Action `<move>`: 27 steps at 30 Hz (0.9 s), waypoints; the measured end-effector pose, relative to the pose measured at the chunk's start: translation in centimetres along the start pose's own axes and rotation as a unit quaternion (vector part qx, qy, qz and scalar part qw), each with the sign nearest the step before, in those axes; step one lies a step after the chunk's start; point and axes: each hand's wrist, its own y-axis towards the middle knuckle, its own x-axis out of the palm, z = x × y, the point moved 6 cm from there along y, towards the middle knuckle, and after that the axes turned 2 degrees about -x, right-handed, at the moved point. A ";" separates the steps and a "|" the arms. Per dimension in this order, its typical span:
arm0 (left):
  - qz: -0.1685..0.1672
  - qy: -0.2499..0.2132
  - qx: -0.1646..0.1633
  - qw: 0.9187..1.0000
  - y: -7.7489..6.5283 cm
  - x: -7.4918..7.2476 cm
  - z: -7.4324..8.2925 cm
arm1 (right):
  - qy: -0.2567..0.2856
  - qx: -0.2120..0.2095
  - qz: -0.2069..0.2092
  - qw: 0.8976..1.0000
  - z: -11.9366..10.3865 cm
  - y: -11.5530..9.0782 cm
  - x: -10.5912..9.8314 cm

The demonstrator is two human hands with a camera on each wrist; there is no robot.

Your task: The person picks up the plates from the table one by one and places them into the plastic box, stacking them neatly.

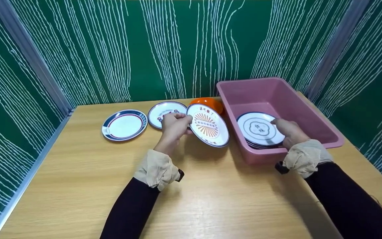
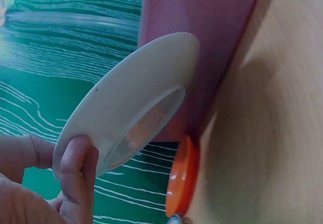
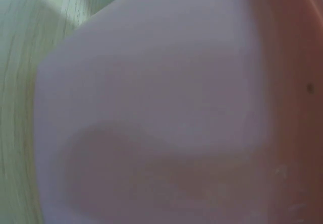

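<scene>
My left hand [image 1: 175,126] pinches the rim of a white plate [image 1: 210,125] with an orange sunburst print. That plate is held tilted above the table, left of the pink basin [image 1: 287,150]; its pale underside faces the left wrist view, thumb and fingers on either side of the edge. Inside the basin, my right hand [image 1: 290,131] grips the right rim of a white plate with a grey flower-shaped emblem [image 1: 256,127]. Its thumb lies over the edge and the other fingers are hidden. Further plate rims show stacked under it. The right wrist view shows only the basin's outer wall [image 3: 151,98].
Left on the wooden table [image 1: 111,186] lie a plate with a dark blue band [image 1: 124,125] and a blue-rimmed plate [image 1: 164,108], partly behind my left hand. An orange dish [image 1: 209,102] stands against the basin's left side. Green white-streaked panels [image 1: 138,49] enclose the table's back and sides.
</scene>
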 end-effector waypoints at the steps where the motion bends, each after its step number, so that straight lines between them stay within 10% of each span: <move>1: -0.001 -0.003 0.007 1.000 -0.1 -0.1 0.3 | 0.004 -0.001 -0.001 1.000 0.0 0.0 0.0; 12: -0.007 -0.009 0.059 0.998 -1.3 -1.3 3.1 | -0.083 -0.059 0.059 0.993 -0.2 0.0 -0.4; 19: 0.012 -0.002 0.108 0.994 -2.3 -3.0 6.3 | -0.259 -0.113 0.134 0.950 -1.3 -0.7 -0.1; 27: 0.011 -0.051 0.118 0.992 -2.8 -3.3 7.8 | -0.317 -0.200 0.145 0.916 -2.5 -1.2 0.5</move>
